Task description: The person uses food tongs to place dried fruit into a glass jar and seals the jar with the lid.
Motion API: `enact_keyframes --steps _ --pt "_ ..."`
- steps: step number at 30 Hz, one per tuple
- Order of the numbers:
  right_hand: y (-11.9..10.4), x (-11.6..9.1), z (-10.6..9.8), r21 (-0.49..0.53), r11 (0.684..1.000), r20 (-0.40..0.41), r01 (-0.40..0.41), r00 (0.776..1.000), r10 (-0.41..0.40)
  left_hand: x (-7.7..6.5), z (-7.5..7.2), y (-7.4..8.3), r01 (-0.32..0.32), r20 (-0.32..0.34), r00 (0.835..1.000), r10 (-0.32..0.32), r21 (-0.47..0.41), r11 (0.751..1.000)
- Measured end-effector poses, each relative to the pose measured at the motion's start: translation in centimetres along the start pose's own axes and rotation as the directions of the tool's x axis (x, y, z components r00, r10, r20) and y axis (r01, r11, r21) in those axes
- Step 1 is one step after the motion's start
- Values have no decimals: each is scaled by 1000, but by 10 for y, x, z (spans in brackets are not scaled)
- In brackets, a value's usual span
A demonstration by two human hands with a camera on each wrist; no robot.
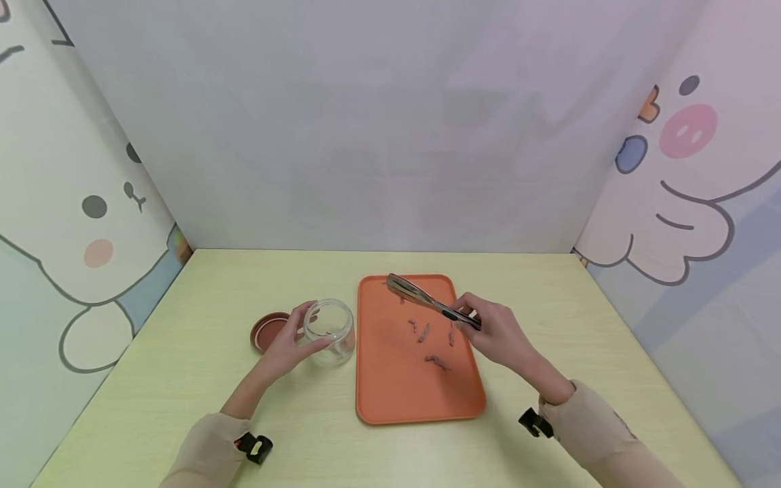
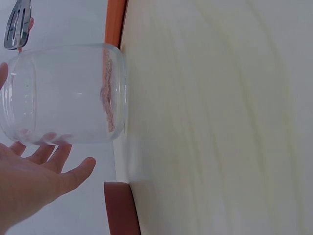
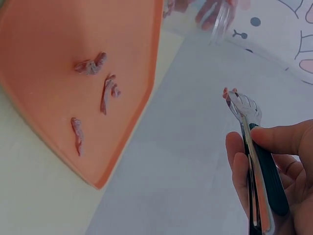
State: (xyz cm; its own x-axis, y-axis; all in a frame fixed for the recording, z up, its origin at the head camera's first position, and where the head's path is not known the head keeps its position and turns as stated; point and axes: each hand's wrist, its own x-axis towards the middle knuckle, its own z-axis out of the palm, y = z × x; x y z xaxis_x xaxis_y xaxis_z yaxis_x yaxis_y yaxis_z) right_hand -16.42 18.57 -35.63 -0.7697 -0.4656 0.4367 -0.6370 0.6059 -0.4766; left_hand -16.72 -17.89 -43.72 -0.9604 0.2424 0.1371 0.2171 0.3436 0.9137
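My left hand point(image 1: 285, 350) holds a clear glass jar point(image 1: 345, 344) that stands upright on the table, thumb and fingers around its side. Reddish dried strips point(image 2: 108, 95) lie at the bottom of the jar in the left wrist view. With my right hand point(image 1: 499, 333) I grip metal tongs point(image 1: 421, 295) with dark handles over the orange tray point(image 1: 396, 396). Pinched at their slotted tips is a small reddish piece point(image 3: 227, 93). Several similar dried strips point(image 1: 436, 361) are scattered on the tray.
Left of the jar, partly behind my left hand, lies a round brown lid point(image 1: 264, 335). The light wooden table point(image 1: 317, 434) is bordered by a plain back curtain point(image 1: 384, 135) and side curtains with cartoon animals.
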Motion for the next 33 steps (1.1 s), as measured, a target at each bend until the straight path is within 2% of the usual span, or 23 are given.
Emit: enact_keyframes --steps 13,21,25,30,33 --pt "-23 20 7 64 997 33 40 999 -42 -1 0 1 6 -3 1000 -6 11 1000" --pt "-27 23 24 88 989 20 121 992 -123 0 0 0 16 -5 1000 -16 6 1000" --pt "-31 23 31 137 986 56 94 993 -102 1 0 -1 17 -2 1000 -17 0 1000" --pt "-37 22 40 244 970 112 16 993 -44 0 0 0 19 0 1000 -19 1 1000" --pt "-39 22 44 255 967 124 9 991 -42 0 0 0 17 0 1000 -17 -4 1000"
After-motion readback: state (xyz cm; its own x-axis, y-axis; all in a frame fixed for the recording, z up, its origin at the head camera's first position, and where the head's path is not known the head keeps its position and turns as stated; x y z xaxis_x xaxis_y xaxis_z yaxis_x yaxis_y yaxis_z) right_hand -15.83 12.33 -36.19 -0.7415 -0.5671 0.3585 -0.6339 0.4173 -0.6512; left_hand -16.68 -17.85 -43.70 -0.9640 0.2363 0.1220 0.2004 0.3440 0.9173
